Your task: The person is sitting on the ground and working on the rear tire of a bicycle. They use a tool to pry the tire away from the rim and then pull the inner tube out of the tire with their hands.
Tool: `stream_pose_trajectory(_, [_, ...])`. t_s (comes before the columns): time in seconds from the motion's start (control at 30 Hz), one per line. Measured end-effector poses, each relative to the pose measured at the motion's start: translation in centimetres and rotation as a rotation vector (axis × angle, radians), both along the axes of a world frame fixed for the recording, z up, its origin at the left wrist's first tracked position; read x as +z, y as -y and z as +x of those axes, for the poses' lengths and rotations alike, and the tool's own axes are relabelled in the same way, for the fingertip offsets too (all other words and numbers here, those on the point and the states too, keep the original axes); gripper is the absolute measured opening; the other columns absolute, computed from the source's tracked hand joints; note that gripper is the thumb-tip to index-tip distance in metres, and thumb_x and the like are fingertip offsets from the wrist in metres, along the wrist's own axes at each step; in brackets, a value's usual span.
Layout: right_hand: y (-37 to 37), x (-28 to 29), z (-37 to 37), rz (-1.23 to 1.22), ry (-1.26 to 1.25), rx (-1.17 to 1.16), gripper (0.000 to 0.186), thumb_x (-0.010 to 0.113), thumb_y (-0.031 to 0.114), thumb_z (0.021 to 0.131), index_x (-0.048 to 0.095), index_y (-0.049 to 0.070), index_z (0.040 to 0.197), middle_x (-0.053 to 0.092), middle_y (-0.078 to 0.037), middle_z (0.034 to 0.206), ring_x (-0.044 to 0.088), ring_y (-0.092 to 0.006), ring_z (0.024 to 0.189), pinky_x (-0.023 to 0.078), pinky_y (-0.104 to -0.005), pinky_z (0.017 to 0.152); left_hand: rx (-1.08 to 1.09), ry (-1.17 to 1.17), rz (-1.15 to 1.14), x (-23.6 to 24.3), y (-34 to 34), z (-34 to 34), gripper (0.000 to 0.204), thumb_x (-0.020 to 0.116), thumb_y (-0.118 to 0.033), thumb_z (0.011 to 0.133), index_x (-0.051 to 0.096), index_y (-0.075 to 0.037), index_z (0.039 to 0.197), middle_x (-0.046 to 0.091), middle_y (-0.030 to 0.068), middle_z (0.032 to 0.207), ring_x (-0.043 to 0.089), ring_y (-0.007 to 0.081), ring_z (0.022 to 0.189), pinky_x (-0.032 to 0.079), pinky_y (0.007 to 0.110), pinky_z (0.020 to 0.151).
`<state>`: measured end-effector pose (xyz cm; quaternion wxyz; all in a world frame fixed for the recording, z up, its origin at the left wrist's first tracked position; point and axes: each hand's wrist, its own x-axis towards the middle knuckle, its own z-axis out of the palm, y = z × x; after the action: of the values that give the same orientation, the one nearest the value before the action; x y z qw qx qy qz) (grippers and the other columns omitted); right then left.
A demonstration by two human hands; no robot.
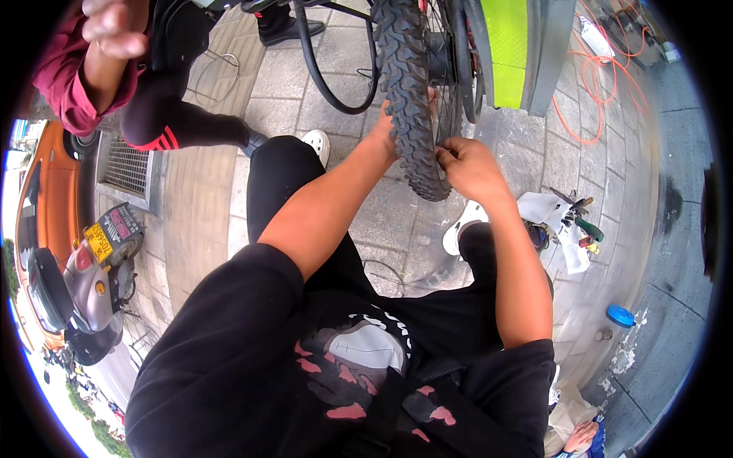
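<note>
Bracing knobby tyre (412, 99) upright over pavement: left hand (384, 126) pressed behind tread, grip hidden, cannot tell; right hand (467, 164) pinched shut on tyre edge beside spokes (447, 114), steadying it.

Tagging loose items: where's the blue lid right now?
In the head view, the blue lid lies on the pavement at the person's lower right, below the pile of tools, well clear of the knobby tyre.

Floor: grey paving slabs (282, 76) | left: metal drain grate (126, 166) | right: dark asphalt (672, 305) | daylight
</note>
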<state>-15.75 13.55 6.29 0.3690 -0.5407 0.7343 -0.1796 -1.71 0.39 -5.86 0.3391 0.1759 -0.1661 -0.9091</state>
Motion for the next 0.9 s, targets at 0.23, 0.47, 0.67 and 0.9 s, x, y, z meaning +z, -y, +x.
stream_pose_trajectory(0.23, [-0.1,-0.1,0.3,-0.035,0.109,-0.126,0.032,0.069,0.029,0.097,0.077,0.000,0.108,0.075,-0.028,0.102,0.072,-0.0446,0.104,0.055,-0.0490,0.091,-0.002,0.235,-0.098,5.1,0.4,-0.1,0.025,0.079,-0.024,0.097,0.070,-0.003,0.107,0.067,0.0008,0.081,0.064,0.0132,0.067,0.054,0.027,0.059])
stream_pose_trajectory(0.47, [0.5,-4.2,-0.8,0.127,0.124,-0.132,0.032,0.069,0.028,0.094,0.077,0.001,0.111,0.077,-0.024,0.109,0.072,-0.0425,0.110,0.055,-0.0478,0.096,-0.089,0.372,-0.132,3.4,1.2,0.0,0.020,0.072,-0.028,0.102,0.070,-0.008,0.106,0.066,0.0000,0.087,0.060,0.0151,0.069,0.049,0.033,0.058])
stream_pose_trajectory(0.67, [-0.6,-6.8,-1.4,0.251,-0.071,-0.061,0.029,0.063,0.026,0.096,0.078,0.009,0.115,0.075,-0.020,0.121,0.069,-0.0400,0.119,0.055,-0.0489,0.099,-0.246,0.377,-0.033,0.1,1.7,-0.2,0.026,0.066,-0.034,0.107,0.068,-0.012,0.095,0.069,0.0032,0.076,0.067,0.0197,0.068,0.056,0.034,0.064])
stream_pose_trajectory(0.9, [-0.7,-9.0,-1.7,0.332,-0.163,-0.096,0.032,0.060,0.024,0.097,0.075,0.011,0.122,0.074,-0.018,0.129,0.068,-0.0384,0.124,0.054,-0.0502,0.103,-0.243,0.074,0.158,-1.6,0.0,-1.7,0.026,0.065,-0.035,0.109,0.069,-0.010,0.103,0.069,0.0021,0.083,0.062,0.0191,0.081,0.051,0.038,0.072])
